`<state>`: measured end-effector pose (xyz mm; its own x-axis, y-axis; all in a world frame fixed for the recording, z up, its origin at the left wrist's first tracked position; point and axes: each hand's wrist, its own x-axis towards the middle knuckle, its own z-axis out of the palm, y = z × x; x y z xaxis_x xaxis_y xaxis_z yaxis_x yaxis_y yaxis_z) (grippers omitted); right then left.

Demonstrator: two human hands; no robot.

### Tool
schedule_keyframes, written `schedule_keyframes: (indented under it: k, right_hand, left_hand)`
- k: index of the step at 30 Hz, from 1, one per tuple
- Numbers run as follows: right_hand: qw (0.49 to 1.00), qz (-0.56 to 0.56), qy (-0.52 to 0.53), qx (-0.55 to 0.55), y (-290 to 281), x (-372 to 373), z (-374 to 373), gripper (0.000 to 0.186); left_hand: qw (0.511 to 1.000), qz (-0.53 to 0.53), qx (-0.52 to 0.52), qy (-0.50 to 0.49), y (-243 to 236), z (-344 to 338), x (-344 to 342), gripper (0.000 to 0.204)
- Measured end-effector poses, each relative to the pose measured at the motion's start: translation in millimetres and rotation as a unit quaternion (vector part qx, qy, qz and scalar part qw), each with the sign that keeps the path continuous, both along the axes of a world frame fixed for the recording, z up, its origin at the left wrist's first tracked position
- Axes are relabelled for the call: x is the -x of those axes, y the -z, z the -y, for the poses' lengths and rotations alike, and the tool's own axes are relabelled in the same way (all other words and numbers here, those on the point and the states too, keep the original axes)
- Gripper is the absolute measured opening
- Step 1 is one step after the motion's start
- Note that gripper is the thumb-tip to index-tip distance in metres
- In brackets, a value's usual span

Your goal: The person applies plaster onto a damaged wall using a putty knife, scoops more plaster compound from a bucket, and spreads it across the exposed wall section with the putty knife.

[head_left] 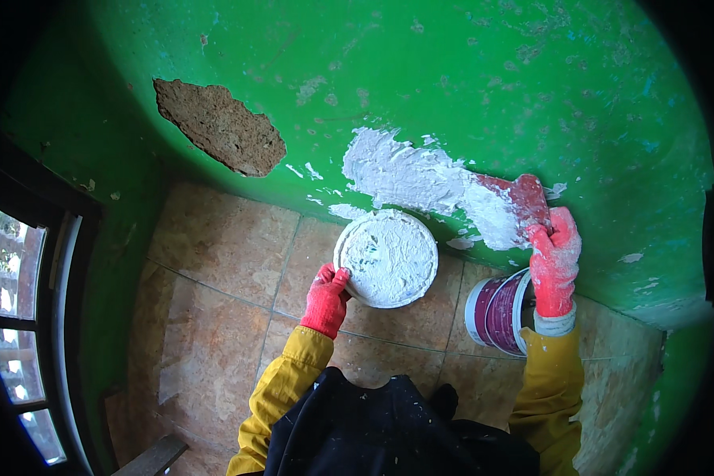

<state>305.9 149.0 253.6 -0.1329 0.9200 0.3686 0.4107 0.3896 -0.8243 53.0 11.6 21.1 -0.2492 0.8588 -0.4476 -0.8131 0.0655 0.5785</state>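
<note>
My left hand (325, 301), in a red glove, grips the edge of a round white lid (335, 258) held level near the wall. A layer of white putty (390, 255) covers the lid. My right hand (554, 258), gloved in red with white smears, is closed round a red putty spreader (529, 200). The spreader's blade lies against the green wall (452, 71) at the right end of a rough white putty patch (408, 170). Putty hides part of the blade.
A purple and white bucket (500, 312) lies on its side or tilted on the brown tile floor (214, 317), below my right wrist. Left on the wall is a bare brown hole (222, 127) in the plaster. A dark-framed window (16, 325) stands at the far left.
</note>
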Motion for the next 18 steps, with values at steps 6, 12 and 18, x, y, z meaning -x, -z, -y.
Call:
schedule_keyframes:
  k: [6, 12, 18]
  right_hand:
    - [1.000, -0.005, 0.003, 0.008, -9.2, -11.4, 12.2, 0.013]
    - [0.999, -0.031, 0.002, 0.011, -7.8, -12.9, 16.3, 0.013]
    - [0.997, 0.052, 0.015, -0.053, 4.2, -8.4, 15.9, 0.012]
  left_hand:
    - [1.000, -0.005, 0.006, 0.003, -3.7, -1.1, -3.2, 0.015]
    - [1.000, -0.003, 0.006, -0.009, -5.6, 1.6, -8.1, 0.014]
    - [1.000, 0.002, 0.012, -0.008, -11.8, 1.7, -16.9, 0.013]
